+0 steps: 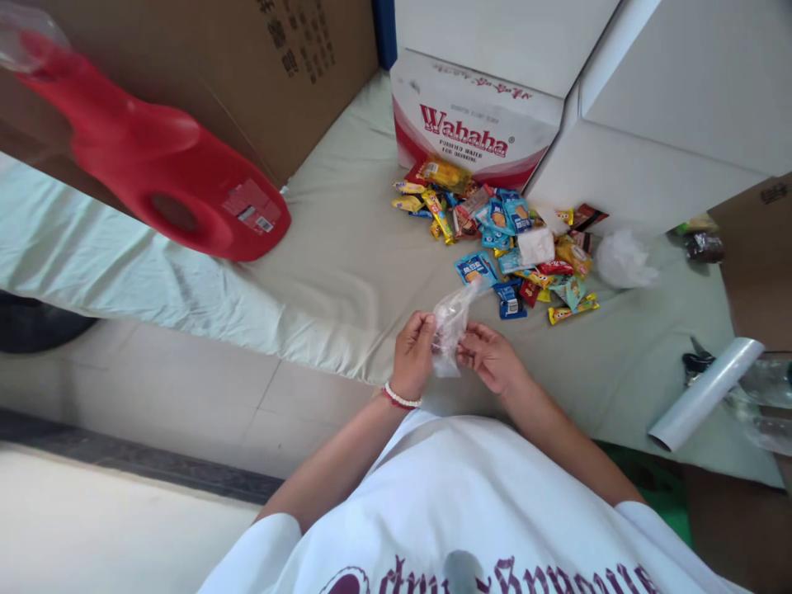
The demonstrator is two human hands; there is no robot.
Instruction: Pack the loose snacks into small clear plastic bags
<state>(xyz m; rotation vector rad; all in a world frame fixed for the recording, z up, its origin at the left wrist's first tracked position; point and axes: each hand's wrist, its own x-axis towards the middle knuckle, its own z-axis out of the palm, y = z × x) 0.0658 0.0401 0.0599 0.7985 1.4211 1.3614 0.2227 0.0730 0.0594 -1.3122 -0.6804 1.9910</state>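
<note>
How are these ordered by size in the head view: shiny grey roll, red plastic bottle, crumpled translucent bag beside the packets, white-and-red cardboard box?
Largest to smallest:
1. Red plastic bottle
2. White-and-red cardboard box
3. Shiny grey roll
4. Crumpled translucent bag

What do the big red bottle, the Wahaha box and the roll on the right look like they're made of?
Red bottle: likely hard plastic, smooth and softly shiny, with a molded handle opening.
Wahaha box: probably cardboard with a smooth printed face, judging by its flat sides and straight edges.
Roll: perhaps plastic film, given its glossy, silvery sheen; foil isn't ruled out.
</note>
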